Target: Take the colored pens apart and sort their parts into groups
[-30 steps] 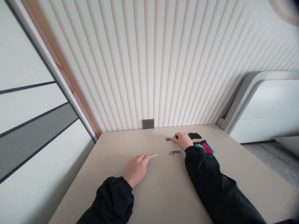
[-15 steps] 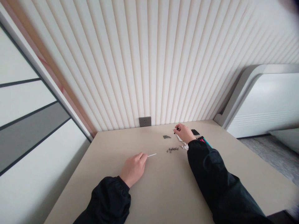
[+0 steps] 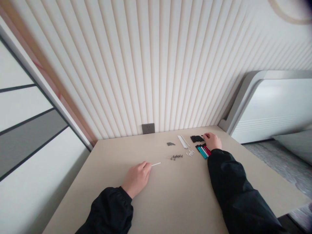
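Observation:
My left hand (image 3: pixel 137 178) is closed around a thin white stick (image 3: pixel 156 163), whose free end points right over the table. At the right end of a row of black cylindrical pieces (image 3: pixel 196 139), my right hand (image 3: pixel 212 140) is pinched, with a small black piece (image 3: pixel 202 136) showing at its fingertips. Just in front of that hand lie teal, white and red barrels with black ends (image 3: pixel 202 151). White sticks (image 3: pixel 182 142) lie left of the black row, with small white pointed pieces (image 3: pixel 190 153) in front of them.
The beige table (image 3: pixel 156 204) meets a ribbed wall with a dark socket (image 3: pixel 148 128). Small grey pieces (image 3: pixel 171 143) lie toward the back, and several metallic-looking bits (image 3: pixel 176 157) sit nearer. A white cabinet (image 3: pixel 31 162) stands left, a bed headboard (image 3: pixel 273 104) right.
My right hand has moved right, from above the white sticks to the end of the black row, uncovering the sticks and coloured barrels. My left hand still holds its white stick.

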Tool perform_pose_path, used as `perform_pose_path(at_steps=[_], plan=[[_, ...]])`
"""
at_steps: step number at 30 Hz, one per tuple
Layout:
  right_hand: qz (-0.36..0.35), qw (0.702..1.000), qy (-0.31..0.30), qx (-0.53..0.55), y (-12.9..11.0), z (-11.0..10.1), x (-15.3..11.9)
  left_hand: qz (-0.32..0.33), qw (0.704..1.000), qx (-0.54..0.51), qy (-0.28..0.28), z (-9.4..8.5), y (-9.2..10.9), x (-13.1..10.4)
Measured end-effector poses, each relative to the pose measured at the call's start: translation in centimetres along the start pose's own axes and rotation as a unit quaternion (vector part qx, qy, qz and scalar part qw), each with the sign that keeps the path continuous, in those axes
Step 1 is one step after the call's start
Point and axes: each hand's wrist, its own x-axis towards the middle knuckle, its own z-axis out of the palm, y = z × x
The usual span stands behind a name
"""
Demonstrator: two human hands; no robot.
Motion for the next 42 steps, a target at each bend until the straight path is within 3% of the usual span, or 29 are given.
perform_pose_path(at_steps=[14, 21, 23, 25, 28, 30, 32, 35, 42], plan=[[-0.009, 0.999, -0.027, -0.014, 0.1, -0.1, -0.4, 0.002, 1.000, -0.003, 0.004, 0.1, 0.0, -0.2], [-0.021, 0.999, 0.030, -0.015, -2.3, -1.3, -1.8, 0.003, 1.000, -0.002, 0.006, 0.1, 0.0, -0.2], [-0.086, 0.994, 0.074, 0.008, -4.2, -1.9, -3.2, 0.002, 1.000, -0.004, 0.008, 0.3, 0.0, -0.2], [-0.203, 0.972, 0.100, 0.055, -6.5, -2.5, -5.5, 0.000, 1.000, -0.006, 0.011, 0.4, 0.0, -0.2], [-0.374, 0.919, 0.043, 0.119, -10.2, -3.1, -10.0, 0.002, 1.000, -0.007, 0.013, 0.5, -0.1, -0.1], [-0.485, 0.863, -0.021, 0.142, -12.0, -3.1, -12.8, 0.004, 1.000, -0.002, 0.013, 0.4, -0.1, -0.1], [-0.554, 0.817, -0.066, 0.148, -13.1, -2.8, -14.9, 0.003, 1.000, 0.005, 0.017, 0.3, -0.1, -0.2], [-0.592, 0.788, -0.088, 0.144, -13.5, -2.3, -16.2, -0.006, 0.999, 0.016, 0.031, 0.3, -0.1, -0.2], [-0.601, 0.781, -0.092, 0.142, -13.4, -2.2, -15.9, -0.009, 0.999, 0.010, 0.042, 0.4, 0.1, -0.2]])
